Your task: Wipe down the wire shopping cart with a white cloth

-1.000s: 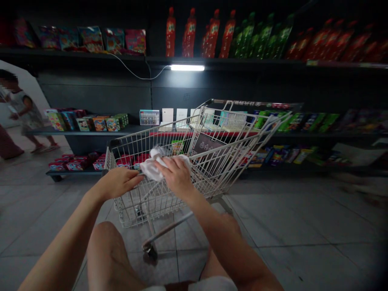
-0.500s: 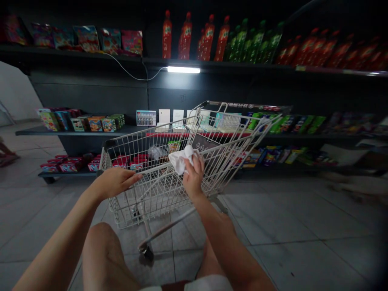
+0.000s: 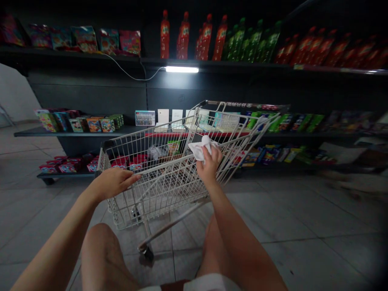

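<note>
A white wire shopping cart [image 3: 157, 190] stands in front of me on the tiled floor. My left hand [image 3: 113, 182] rests on the cart's near top rim, fingers laid over the wire. My right hand [image 3: 209, 161] is closed on a crumpled white cloth [image 3: 198, 148] and presses it against the cart's side rim, farther along toward the handle end. My bare knees show below the cart. A few small packets lie inside the basket.
Dark store shelves run behind the cart, with red and green bottles [image 3: 212, 36] on top, snack bags [image 3: 85, 38] upper left and boxed goods [image 3: 81, 123] on lower shelves. A strip light [image 3: 182, 69] glows under the top shelf. Grey floor tiles [image 3: 303, 226] spread right.
My right hand has slid the white cloth along the cart's rim to the right and farther away. The left hand has stayed on the near rim. A person at far left has left the view.
</note>
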Demonstrator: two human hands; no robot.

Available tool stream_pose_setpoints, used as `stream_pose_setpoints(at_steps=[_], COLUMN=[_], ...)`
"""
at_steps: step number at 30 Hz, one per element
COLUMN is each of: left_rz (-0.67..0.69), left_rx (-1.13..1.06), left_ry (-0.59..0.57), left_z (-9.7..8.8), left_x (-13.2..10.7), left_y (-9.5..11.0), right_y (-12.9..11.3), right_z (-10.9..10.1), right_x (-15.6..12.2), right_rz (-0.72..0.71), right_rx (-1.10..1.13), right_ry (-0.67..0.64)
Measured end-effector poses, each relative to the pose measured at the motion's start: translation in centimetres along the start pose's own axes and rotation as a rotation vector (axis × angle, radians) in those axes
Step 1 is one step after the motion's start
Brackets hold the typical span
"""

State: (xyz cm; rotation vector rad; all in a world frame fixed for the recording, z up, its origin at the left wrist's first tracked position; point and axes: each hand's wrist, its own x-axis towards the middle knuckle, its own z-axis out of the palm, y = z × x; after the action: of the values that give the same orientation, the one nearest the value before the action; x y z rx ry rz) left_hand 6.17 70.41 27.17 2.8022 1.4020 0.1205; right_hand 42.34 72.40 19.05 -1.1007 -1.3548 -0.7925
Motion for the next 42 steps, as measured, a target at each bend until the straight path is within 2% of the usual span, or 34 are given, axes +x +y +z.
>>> stream_pose_setpoints(at_steps=[2, 7, 9, 11, 13, 15, 16, 18, 20, 21, 22, 24, 26, 27, 30, 32, 34, 37, 40, 42], left_rz=[-0.002, -0.009, -0.004, 0.001, -0.006, -0.017, -0.017, -0.010, 0.001, 0.005, 0.006, 0.000, -0.009, -0.011, -0.006, -0.007, -0.013, -0.007, -0.004, -0.012], left_rx=[0.005, 0.010, 0.014, 0.010, 0.002, -0.002, -0.003, 0.000, 0.002, 0.001, -0.002, -0.008, -0.008, -0.007, -0.008, -0.011, -0.008, -0.003, -0.007, -0.013], left_ry=[-0.002, -0.003, -0.007, -0.011, -0.010, -0.004, -0.002, -0.002, -0.003, -0.006, -0.009, -0.013, -0.013, -0.013, -0.016, -0.020, -0.015, -0.008, -0.013, -0.015], left_z=[0.0, -0.1, -0.2, -0.3, -0.3, -0.3, -0.3, -0.2, -0.2, -0.2, -0.2, -0.2, -0.2, -0.2, -0.1, -0.2, -0.2, -0.2, -0.2, -0.3], left_x=[0.1, 0.2, 0.1, 0.0, -0.2, -0.3, -0.3, -0.3, -0.2, -0.2, -0.1, 0.0, 0.0, 0.0, 0.0, 0.0, 0.0, 0.0, -0.1, 0.0], left_y=[0.1, 0.3, 0.3, 0.2, 0.1, -0.1, -0.2, -0.3, -0.3, -0.2, -0.2, -0.3, -0.3, -0.4, -0.4, -0.3, -0.2, -0.2, -0.3, -0.4], right_y=[-0.9, -5.9, -8.0, -8.9, -8.1, -5.8, -4.6, -2.7, -2.2, -2.3, -2.5, -2.7, -1.9, -1.1, 0.6, 0.3, -0.9, -1.8, 0.1, 1.8], right_z=[0.8, 2.0, 2.1, 1.8, 1.3, 0.9, 0.8, 1.1, 1.7, 2.0, 2.2, 2.2, 1.6, 1.3, 1.1, 1.7, 2.6, 2.8, 1.6, 0.9], right_x=[-0.5, -2.0, -2.4, -2.8, -2.9, -2.9, -3.0, -3.5, -4.7, -5.4, -6.1, -7.0, -6.9, -6.5, -5.1, -5.1, -6.4, -9.6, -12.0, -12.6], right_rz=[-0.002, 0.064, 0.024, -0.071, -0.205, -0.250, -0.206, 0.010, 0.229, 0.277, 0.283, 0.184, 0.080, 0.085, 0.302, 0.416, 0.366, 0.115, -0.100, -0.075], right_rx=[0.005, 0.135, 0.228, 0.329, 0.371, 0.302, 0.239, 0.121, 0.085, 0.098, 0.122, 0.167, 0.178, 0.171, 0.134, 0.116, 0.091, 0.041, 0.054, 0.035], right_ry=[-0.024, 0.101, 0.089, 0.013, -0.120, -0.195, -0.163, 0.014, 0.153, 0.167, 0.140, 0.024, -0.072, -0.081, 0.068, 0.148, 0.121, -0.061, -0.293, -0.313])
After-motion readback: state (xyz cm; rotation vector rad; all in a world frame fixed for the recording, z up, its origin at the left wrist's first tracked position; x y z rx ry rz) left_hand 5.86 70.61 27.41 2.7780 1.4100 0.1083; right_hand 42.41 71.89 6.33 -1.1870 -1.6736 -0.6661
